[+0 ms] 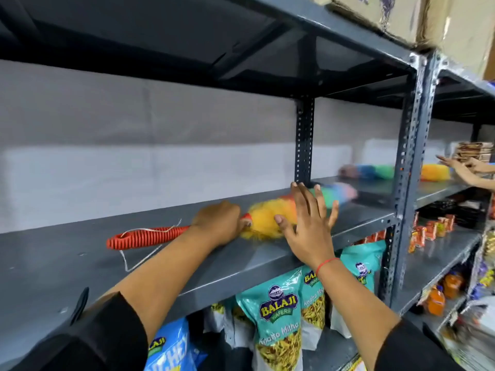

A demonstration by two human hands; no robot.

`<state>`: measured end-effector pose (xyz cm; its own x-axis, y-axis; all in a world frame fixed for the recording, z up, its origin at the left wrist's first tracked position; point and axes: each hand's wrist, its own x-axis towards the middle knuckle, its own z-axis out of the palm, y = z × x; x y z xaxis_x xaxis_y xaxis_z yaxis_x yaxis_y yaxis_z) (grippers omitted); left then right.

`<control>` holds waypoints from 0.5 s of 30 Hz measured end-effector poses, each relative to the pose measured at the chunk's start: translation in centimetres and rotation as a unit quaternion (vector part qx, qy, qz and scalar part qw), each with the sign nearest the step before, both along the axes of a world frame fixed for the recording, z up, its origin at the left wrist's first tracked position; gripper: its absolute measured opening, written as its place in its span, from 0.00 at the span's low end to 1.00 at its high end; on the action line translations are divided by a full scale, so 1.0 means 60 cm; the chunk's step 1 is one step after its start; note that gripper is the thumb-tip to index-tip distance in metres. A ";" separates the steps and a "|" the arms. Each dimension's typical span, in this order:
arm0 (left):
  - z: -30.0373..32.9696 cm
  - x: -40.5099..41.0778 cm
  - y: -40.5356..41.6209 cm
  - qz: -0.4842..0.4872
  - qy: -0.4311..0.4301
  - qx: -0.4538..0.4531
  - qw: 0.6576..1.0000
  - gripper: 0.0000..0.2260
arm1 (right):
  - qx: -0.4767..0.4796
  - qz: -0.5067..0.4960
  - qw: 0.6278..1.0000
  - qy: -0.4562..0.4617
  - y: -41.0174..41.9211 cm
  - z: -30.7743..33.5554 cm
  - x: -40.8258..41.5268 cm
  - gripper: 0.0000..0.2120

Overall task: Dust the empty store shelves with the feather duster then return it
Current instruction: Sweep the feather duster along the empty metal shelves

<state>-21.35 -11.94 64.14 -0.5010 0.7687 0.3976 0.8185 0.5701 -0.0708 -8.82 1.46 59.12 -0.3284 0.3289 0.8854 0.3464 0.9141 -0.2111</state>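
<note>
A feather duster (263, 219) lies on the empty grey metal shelf (80, 269), its red ribbed handle pointing left and its rainbow head stretching right. My left hand (218, 222) is closed around the duster where the handle meets the yellow fluff. My right hand (308, 223) hovers just in front of the head with fingers spread, holding nothing. A white loop of string trails from the handle onto the shelf.
A perforated upright post (411, 167) bounds the shelf on the right, another post (304, 140) stands at the back. Snack bags (278, 317) hang on the shelf below. Another person's hands (463, 170) and a second duster (435, 172) are at far right. Cardboard boxes (401, 14) sit above.
</note>
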 end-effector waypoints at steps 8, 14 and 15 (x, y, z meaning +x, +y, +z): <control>0.008 -0.014 0.077 0.051 -0.006 0.003 0.999 0.19 | 0.000 0.036 0.999 0.027 0.044 0.002 0.003 0.35; 0.005 -0.017 0.090 0.084 -0.054 0.016 0.995 0.18 | 0.011 0.072 0.995 0.070 0.049 -0.004 0.003 0.33; 0.003 -0.008 0.095 0.068 -0.043 0.008 0.997 0.19 | 0.008 0.076 0.994 0.079 0.049 -0.005 0.004 0.32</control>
<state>-21.83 -6.26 64.31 -0.6326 0.6861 0.3593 0.7368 0.6761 0.0064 -8.57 4.38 58.81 -0.2301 0.2724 0.9343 0.1677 0.9568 -0.2376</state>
